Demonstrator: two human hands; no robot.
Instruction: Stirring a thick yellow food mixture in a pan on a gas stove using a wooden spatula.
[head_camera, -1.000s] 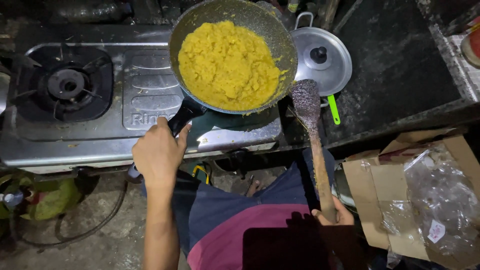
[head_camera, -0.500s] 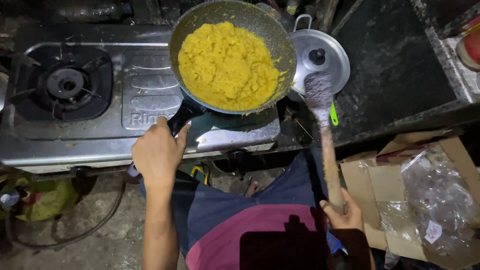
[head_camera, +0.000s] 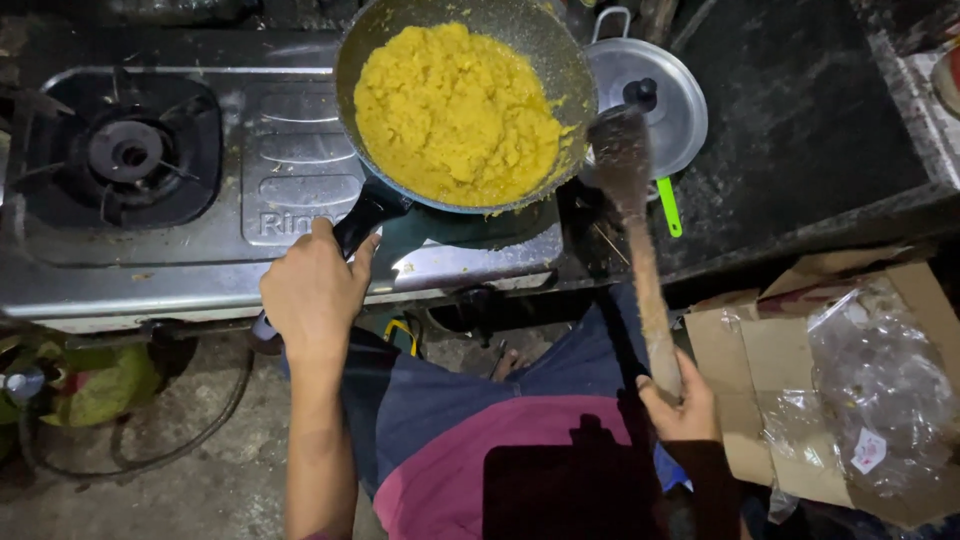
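Two hands are at work here, and each one is closed on a handle. The fingers of the left hand (head_camera: 312, 290) are wrapped together around the dark handle (head_camera: 365, 218) of the frying pan (head_camera: 545, 75), which stands on the right burner of the steel gas stove (head_camera: 290, 185). The pan is almost full of a yellow crumbly mash (head_camera: 455, 115). The fingers of the right hand (head_camera: 680, 405) are clamped on the lower end of a long wooden spatula (head_camera: 640, 250); its blade points up and away from the person and is blurred, just beside the right rim of the pan. I cannot tell if the blade touches the rim. Behind the blade, a round metal lid (head_camera: 665, 95) with a black knob lies on the dark counter (head_camera: 800, 130), and a small green stick (head_camera: 668, 207) lies near it. The left burner (head_camera: 125, 152) of the stove carries nothing. To the right of the person, an open cardboard box (head_camera: 760, 350) holds a crumpled clear plastic bag (head_camera: 880, 390).
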